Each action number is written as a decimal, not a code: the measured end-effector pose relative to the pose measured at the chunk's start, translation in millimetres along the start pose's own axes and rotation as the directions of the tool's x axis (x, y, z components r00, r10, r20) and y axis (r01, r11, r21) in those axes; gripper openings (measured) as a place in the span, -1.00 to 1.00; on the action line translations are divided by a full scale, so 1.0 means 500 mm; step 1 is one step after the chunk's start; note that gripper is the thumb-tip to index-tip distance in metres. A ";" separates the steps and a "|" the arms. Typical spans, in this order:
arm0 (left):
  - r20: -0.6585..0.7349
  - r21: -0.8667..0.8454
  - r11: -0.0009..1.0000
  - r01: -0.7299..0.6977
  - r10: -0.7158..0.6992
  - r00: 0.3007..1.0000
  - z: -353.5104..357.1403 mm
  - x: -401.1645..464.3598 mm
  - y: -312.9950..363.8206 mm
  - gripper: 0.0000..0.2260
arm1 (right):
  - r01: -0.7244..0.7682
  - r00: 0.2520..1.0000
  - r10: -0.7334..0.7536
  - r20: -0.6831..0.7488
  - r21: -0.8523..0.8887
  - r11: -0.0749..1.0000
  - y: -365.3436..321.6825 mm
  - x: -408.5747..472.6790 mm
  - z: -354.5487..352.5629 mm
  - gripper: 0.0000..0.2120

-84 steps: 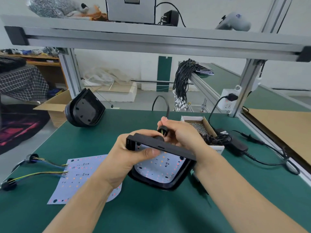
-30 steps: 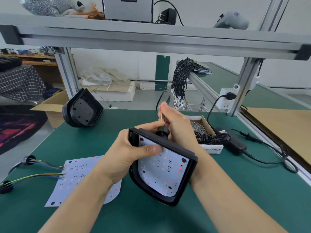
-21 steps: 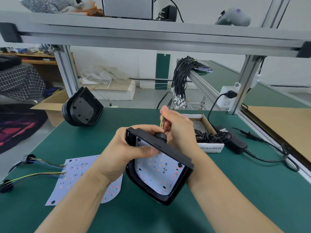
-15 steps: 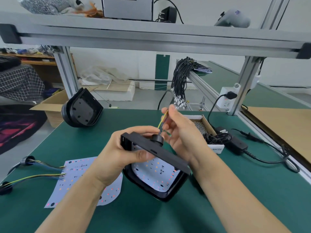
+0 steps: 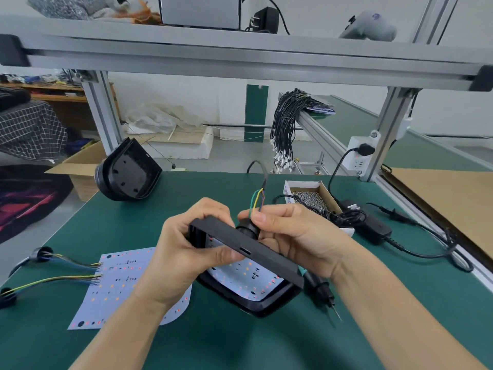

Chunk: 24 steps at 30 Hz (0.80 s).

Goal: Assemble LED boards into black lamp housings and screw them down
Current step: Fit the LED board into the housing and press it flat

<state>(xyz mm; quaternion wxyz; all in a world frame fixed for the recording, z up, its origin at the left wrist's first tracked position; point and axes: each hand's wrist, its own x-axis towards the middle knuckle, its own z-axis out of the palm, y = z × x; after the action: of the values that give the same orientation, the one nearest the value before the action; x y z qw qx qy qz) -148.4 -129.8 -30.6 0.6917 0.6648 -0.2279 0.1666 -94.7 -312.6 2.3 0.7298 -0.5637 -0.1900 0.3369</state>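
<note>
The black lamp housing (image 5: 248, 252) is held above the green surface (image 5: 240, 340), tilted, with an LED board (image 5: 245, 276) seated inside it. The left hand (image 5: 184, 252) has its grip closed round the housing's left end, thumb pressed on the top edge. The right hand (image 5: 296, 236) pinches the coloured wires (image 5: 256, 201) just above the round black gland (image 5: 246, 228) at the housing's back; the wires rise to a black cable (image 5: 260, 169). Under the housing's right corner lies a black screwdriver (image 5: 324, 295). Left of the housing, spare LED boards (image 5: 120, 287) lie flat with wired leads (image 5: 53, 271) trailing left. Beyond the housing to the right stands a cardboard box of screws (image 5: 309, 196), with a black power adapter (image 5: 373, 228) beside it. Farther back to the left a second housing (image 5: 128, 174) stands on edge.
</note>
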 end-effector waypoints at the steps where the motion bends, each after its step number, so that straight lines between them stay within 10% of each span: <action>1: -0.006 0.003 1.000 0.000 0.000 1.000 0.000 -0.001 -0.001 -0.65 | -0.003 1.000 0.003 -0.001 0.009 1.000 0.001 -0.002 0.000 -0.71; 24: 0.028 -0.043 0.995 0.094 -0.092 0.995 -0.021 0.005 0.000 -0.58 | 0.031 0.998 -0.035 -0.044 -0.078 0.996 0.003 -0.008 0.031 -0.74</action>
<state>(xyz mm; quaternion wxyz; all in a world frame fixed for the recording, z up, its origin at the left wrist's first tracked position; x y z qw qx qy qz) -145.3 -119.6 -29.5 0.7101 0.6615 -0.2092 0.1205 -107.9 -304.5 5.9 0.7169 -0.5960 -0.1957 0.3042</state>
